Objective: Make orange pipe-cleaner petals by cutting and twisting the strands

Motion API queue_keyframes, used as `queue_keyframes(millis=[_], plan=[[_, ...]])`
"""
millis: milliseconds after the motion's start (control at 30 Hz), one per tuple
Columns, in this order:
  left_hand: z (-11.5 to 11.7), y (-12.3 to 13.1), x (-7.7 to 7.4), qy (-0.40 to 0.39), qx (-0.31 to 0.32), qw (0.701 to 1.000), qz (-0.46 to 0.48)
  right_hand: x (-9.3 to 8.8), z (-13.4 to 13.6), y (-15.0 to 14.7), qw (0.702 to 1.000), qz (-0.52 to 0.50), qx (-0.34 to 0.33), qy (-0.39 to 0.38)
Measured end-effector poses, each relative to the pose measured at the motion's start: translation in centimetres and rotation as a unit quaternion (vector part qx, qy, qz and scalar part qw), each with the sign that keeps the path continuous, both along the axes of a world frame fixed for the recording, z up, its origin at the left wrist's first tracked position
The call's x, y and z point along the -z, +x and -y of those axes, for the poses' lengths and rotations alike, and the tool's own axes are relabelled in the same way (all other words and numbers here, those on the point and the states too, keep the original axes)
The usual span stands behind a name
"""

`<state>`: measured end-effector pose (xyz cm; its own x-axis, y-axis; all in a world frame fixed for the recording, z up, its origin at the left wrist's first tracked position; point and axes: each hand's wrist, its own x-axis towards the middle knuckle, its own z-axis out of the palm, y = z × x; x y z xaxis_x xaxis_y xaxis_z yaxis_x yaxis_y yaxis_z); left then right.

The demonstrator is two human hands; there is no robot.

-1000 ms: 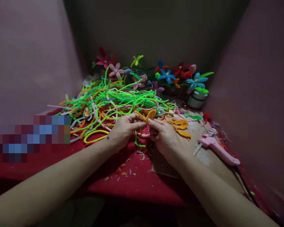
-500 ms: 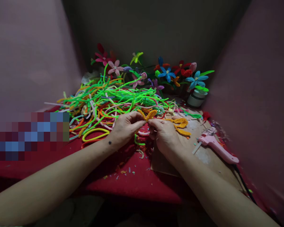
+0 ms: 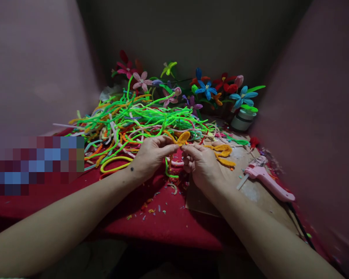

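Note:
An orange pipe cleaner (image 3: 183, 138), bent into a petal loop with a loose length beside it, is pinched between my two hands. My left hand (image 3: 154, 155) closes thumb and fingers on its left side. My right hand (image 3: 202, 161) grips its base, fingertips almost touching the left thumb. Just right of my right hand, more looped orange pipe cleaners (image 3: 222, 151) lie on the cardboard (image 3: 203, 197). Behind both hands spreads a tangled heap of pipe cleaners (image 3: 151, 114), mostly bright green.
A pink glue gun (image 3: 269, 182) rests on the cardboard at right, its cord running toward the front edge. Pipe-cleaner flowers (image 3: 206, 89) stand along the back, near a small pale jar (image 3: 242, 120). Fuzzy scraps (image 3: 151, 211) litter the red cloth (image 3: 128, 224). Pink walls rise on both sides.
The orange pipe cleaner has turned between my fingers: one loop still stands up, while the left part now stretches out toward the upper left. Both hands stay nearly in place.

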<state>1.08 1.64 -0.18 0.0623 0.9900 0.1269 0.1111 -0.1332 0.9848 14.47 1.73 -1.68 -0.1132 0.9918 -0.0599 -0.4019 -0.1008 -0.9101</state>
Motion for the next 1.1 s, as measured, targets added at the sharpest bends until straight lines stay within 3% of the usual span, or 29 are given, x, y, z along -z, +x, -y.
queue_keyframes(millis=[233,467,567,667,767,900,1000,1100], plan=[[0.0,0.0,0.7,0.108,0.003,0.988,-0.107,0.3,-0.2,0.0,1.000,0.001,-0.012,0.003],[-0.1,-0.4,1.1,0.317,-0.004,0.911,-0.263,0.5,-0.3,-0.3,0.998,-0.060,-0.011,-0.025],[-0.1,-0.5,1.1,0.354,0.008,0.886,-0.300,0.4,-0.2,-0.4,0.998,-0.061,0.006,-0.019],[0.0,-0.5,1.1,0.357,0.011,0.883,-0.303,0.4,-0.1,-0.5,0.998,-0.061,0.021,-0.015],[0.2,-0.2,1.0,0.309,0.002,0.917,-0.252,0.5,-0.1,-0.5,0.998,-0.061,0.020,-0.003],[0.1,0.2,1.0,0.096,0.030,0.992,-0.079,0.6,-0.1,-0.5,0.998,-0.058,0.028,0.017],[-0.1,0.3,1.1,-0.023,0.049,0.998,0.025,0.5,0.0,-0.5,0.998,-0.050,0.032,0.017],[-0.2,0.1,1.0,-0.059,0.050,0.996,0.053,0.5,0.0,-0.5,0.998,-0.043,0.034,0.018]])
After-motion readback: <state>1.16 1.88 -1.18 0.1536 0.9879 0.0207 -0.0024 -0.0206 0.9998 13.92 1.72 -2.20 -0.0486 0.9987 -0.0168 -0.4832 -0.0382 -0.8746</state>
